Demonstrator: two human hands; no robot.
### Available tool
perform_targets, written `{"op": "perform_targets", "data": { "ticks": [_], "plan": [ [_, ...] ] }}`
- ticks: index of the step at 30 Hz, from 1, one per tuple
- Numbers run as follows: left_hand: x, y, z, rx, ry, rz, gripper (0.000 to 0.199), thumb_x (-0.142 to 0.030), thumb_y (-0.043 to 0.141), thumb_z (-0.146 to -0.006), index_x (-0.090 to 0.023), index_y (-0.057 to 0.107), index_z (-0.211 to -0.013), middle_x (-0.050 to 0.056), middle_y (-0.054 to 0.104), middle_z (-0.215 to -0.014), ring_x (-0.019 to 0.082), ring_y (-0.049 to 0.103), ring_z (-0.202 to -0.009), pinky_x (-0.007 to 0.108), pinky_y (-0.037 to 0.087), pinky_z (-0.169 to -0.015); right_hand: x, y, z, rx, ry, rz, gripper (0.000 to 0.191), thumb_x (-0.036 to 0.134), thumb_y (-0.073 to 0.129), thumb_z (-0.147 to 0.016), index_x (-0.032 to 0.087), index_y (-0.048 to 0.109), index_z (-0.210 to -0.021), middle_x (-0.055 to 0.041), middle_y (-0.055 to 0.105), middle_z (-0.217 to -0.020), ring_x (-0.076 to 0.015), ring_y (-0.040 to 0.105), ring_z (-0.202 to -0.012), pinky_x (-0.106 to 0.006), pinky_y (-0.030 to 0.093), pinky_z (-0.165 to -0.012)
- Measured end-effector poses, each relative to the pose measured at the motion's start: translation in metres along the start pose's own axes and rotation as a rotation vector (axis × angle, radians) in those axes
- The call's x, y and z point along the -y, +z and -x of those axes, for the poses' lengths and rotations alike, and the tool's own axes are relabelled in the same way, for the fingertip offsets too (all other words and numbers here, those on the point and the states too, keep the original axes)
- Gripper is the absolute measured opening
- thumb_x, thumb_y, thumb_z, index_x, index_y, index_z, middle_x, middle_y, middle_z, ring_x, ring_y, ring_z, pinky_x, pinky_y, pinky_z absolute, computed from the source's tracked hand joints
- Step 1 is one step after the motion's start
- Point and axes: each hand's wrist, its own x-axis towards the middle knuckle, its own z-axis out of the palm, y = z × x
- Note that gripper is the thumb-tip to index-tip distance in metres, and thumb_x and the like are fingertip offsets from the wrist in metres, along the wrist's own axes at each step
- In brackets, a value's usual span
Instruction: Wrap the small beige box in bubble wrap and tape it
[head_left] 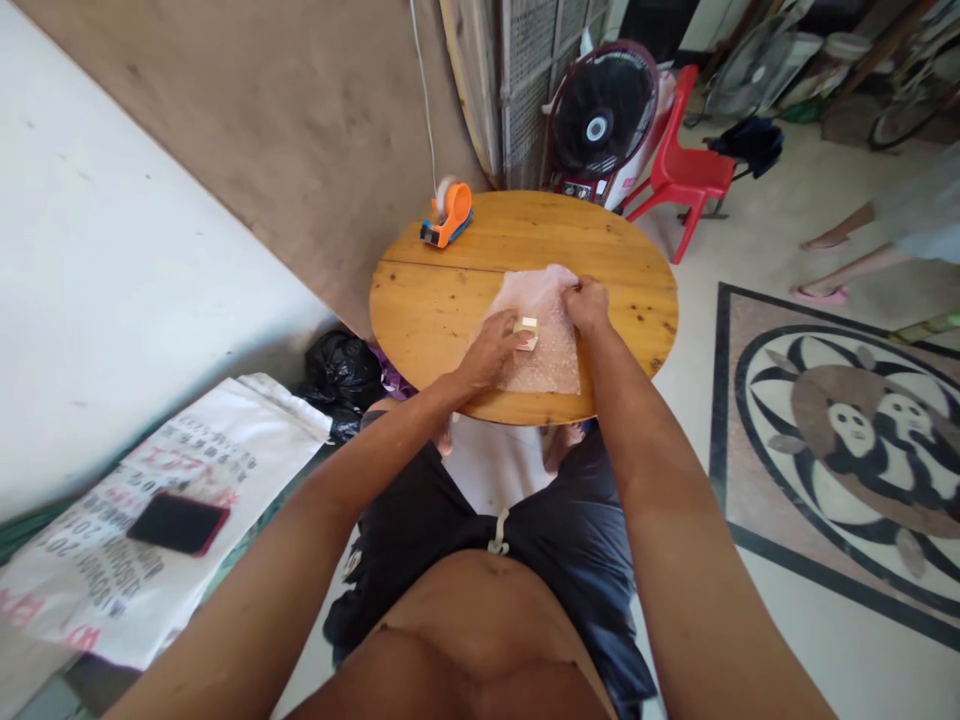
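Observation:
A sheet of bubble wrap [551, 365] lies on the round wooden table [622, 240] in front of me. Near its middle sits a small pale box [528, 334], with the fingers of my left hand [493, 350] closed on its left side. My right hand [589, 303] pinches the upper right edge of the wrap. An orange tape dispenser [454, 212] with a roll of tape stands at the table's back left, apart from both hands.
Behind the table are a dark fan [600, 125] and a red chair [694, 165]. Black bags [341, 370] lie left of the table. A phone [178, 523] rests on a white sack [247, 425]. Another person's legs [855, 265] show at the right.

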Motion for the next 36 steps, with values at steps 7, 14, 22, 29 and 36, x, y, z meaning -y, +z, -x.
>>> {"op": "perform_targets", "data": {
  "ticks": [7,14,22,29,36],
  "plan": [
    [0.003,-0.001,-0.005,-0.034,-0.092,0.046,0.05,-0.013,0.053,-0.086,-0.017,0.057,-0.136,0.015,0.056,-0.142,0.026,0.051,-0.136,0.042,0.042,-0.12,-0.015,-0.009,0.022,-0.014,0.005,-0.106,0.032,0.028,0.063,-0.084,0.013,0.075,-0.109,-0.0139,0.077,-0.109,-0.0282,0.07,-0.102,-0.043,0.052,-0.098],
    [0.007,-0.003,-0.015,0.006,-0.152,0.054,0.048,-0.02,0.059,-0.087,-0.013,0.057,-0.135,0.015,0.066,-0.126,0.024,0.063,-0.113,0.038,0.051,-0.102,-0.028,-0.025,0.061,-0.054,0.033,-0.122,0.046,0.032,0.065,-0.082,0.01,0.071,-0.121,-0.0138,0.077,-0.096,-0.0279,0.069,-0.094,-0.043,0.053,-0.095],
    [0.003,-0.012,-0.014,0.016,-0.114,0.06,0.053,-0.024,0.061,-0.088,-0.012,0.055,-0.139,0.017,0.063,-0.136,0.025,0.061,-0.119,0.038,0.048,-0.106,-0.042,-0.05,0.155,-0.078,-0.494,-0.003,0.044,0.046,0.057,-0.093,0.014,0.069,-0.12,-0.0166,0.072,-0.108,-0.0297,0.065,-0.101,-0.044,0.053,-0.094],
    [0.003,-0.019,-0.018,0.04,-0.086,0.112,0.049,-0.034,0.064,-0.088,-0.013,0.061,-0.132,0.014,0.068,-0.123,0.022,0.064,-0.104,0.036,0.052,-0.098,-0.012,-0.043,0.188,0.046,-0.833,0.381,0.034,0.033,0.054,-0.1,0.016,0.069,-0.125,-0.0165,0.067,-0.123,-0.0316,0.055,-0.114,-0.045,0.043,-0.099],
    [0.006,-0.025,-0.021,0.097,-0.059,0.031,0.054,-0.021,0.06,-0.083,-0.014,0.06,-0.136,0.015,0.066,-0.133,0.024,0.063,-0.117,0.037,0.05,-0.107,0.001,-0.024,0.173,0.04,-0.916,0.36,0.029,0.019,0.046,-0.103,0.017,0.075,-0.104,-0.0139,0.071,-0.119,-0.0263,0.057,-0.107,-0.041,0.044,-0.098]
  ]
}}
